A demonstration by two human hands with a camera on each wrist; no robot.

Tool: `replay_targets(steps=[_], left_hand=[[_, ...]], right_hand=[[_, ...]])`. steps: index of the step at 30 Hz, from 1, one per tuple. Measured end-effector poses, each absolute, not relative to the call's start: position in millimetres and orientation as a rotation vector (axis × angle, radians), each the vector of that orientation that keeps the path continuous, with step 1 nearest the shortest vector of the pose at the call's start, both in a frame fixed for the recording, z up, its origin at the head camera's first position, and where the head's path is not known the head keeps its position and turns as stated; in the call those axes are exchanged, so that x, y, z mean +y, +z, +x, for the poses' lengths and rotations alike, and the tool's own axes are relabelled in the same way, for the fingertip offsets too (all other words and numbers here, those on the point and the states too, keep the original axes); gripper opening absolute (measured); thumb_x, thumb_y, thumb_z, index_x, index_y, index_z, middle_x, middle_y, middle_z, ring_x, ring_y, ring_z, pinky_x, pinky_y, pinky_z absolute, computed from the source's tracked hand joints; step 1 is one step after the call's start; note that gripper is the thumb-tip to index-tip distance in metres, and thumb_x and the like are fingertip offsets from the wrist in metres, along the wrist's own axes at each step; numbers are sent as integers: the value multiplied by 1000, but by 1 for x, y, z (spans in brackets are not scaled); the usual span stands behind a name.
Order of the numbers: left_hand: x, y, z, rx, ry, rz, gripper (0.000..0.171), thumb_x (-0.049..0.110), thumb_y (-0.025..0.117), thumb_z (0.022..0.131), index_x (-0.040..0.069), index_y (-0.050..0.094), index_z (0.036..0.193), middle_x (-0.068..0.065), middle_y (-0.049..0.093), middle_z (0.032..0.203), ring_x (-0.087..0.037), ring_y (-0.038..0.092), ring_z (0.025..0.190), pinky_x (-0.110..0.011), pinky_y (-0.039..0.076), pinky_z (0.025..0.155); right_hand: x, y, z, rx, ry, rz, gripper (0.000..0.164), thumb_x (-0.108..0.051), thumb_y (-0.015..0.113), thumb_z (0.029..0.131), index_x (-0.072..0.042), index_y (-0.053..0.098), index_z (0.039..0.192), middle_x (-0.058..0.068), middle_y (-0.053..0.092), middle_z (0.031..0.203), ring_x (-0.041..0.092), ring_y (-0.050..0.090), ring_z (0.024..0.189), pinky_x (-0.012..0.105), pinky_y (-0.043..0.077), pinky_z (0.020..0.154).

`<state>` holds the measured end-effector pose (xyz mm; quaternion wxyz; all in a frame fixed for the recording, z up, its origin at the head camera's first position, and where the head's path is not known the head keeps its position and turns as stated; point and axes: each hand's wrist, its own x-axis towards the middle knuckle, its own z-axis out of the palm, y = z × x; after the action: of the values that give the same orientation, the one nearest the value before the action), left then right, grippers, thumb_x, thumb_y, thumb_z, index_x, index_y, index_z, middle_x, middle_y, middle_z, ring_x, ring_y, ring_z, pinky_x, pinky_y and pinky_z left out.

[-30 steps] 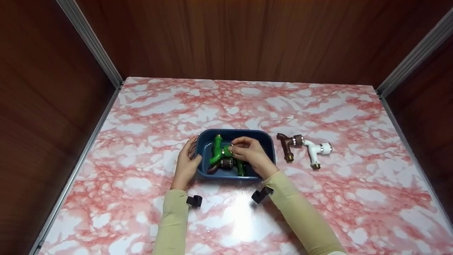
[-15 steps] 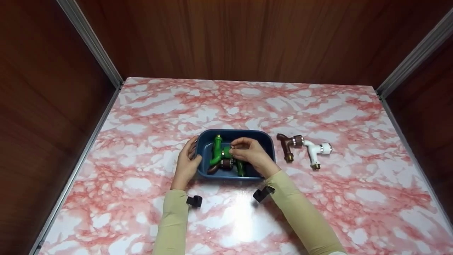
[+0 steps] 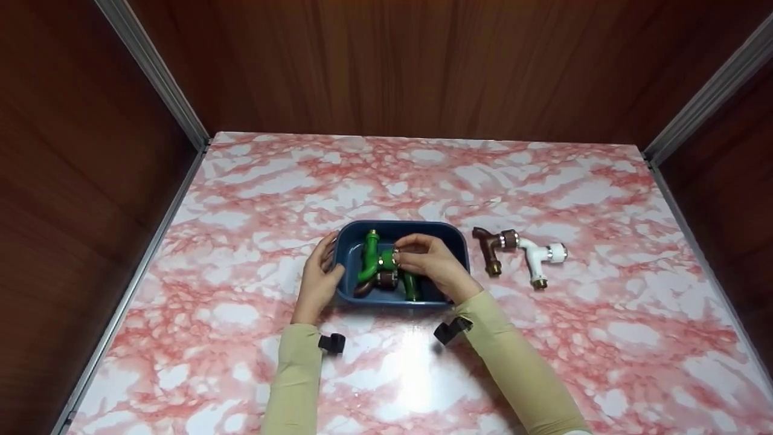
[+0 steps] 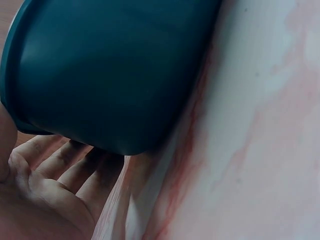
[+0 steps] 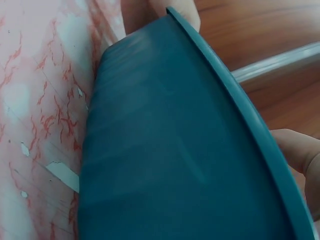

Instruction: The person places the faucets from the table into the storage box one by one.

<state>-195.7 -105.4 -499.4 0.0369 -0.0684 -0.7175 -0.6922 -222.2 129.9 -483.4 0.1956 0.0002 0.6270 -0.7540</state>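
Observation:
A blue plastic basin [image 3: 401, 225] stands on the table with several faucets in it. My left hand [image 3: 318, 281] grips its left end, thumb at the rim and fingers along the outer wall, as the left wrist view also shows. My right hand [image 3: 436, 264] reaches into the basin and pinches the handle end of a bright green faucet [image 3: 371, 257] between thumb and fingers. That faucet lies over a brown faucet [image 3: 386, 278]. Right of them is a dark green faucet [image 3: 411, 286], partly hidden under my right hand. The basin wall [image 5: 165, 135] hides the right fingertips in the right wrist view.
To the right of the basin, a brown faucet [image 3: 493, 249] and a white faucet [image 3: 537, 257] lie side by side on the red-and-white marbled table [image 3: 290, 181]. Wood panels [image 3: 410, 72] with metal edge strips enclose the back and both sides.
The bright green faucet has settled very slightly lower in the basin, and more of its handle shows beside the right fingertips. My left hand and the basin have stayed put.

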Motion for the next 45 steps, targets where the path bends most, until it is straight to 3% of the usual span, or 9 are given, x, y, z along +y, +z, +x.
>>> replay_targets(steps=[10,27,45], left_hand=[[-106,-500,-194,-2224,-2113,-203,60,-16,45,83,-3,40,142,-25,44,139,-33,41,130,-42,32,108],[-105,-500,-196,-2189,-2148,-197,61,-17,45,82,-6,39,142,-26,43,139,-34,40,130,-41,32,108],[-106,-500,-198,-2211,-2143,-198,61,-17,45,83,-5,39,142,-25,43,140,-33,40,130,-39,33,108]], right_hand=[[137,-480,-222,1724,-2110,11,36,-9,57,95,12,53,124,16,56,114,27,60,100,44,46,96],[151,-477,-223,1708,-2139,-39,42,-9,55,96,13,46,130,29,51,127,39,52,115,47,42,100],[165,-467,-220,1698,-2160,-53,42,-9,55,96,12,45,130,30,45,132,46,43,123,51,37,104]])
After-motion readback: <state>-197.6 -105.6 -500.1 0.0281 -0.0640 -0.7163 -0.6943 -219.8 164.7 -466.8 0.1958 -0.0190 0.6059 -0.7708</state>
